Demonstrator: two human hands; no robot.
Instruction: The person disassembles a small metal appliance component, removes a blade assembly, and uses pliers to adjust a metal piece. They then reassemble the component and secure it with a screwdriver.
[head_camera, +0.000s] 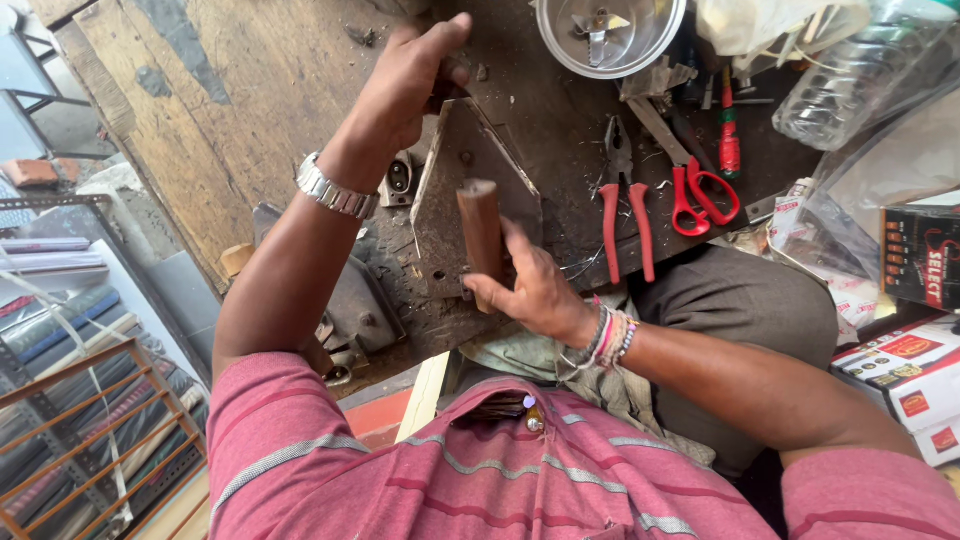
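Fingers of the right hand (530, 290) wrap a brown wooden handle (481, 232), its long axis pointing away across the triangular metal plate (470, 160); the left hand (400, 90) pinches the plate's far tip.

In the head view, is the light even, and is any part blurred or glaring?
Head view: soft daylight, weak shadows; the left hand and the right hand on the wooden handle look sharp; mild glare on the metal bowl and the plastic bottle; the edges bend slightly, as with a wide lens.
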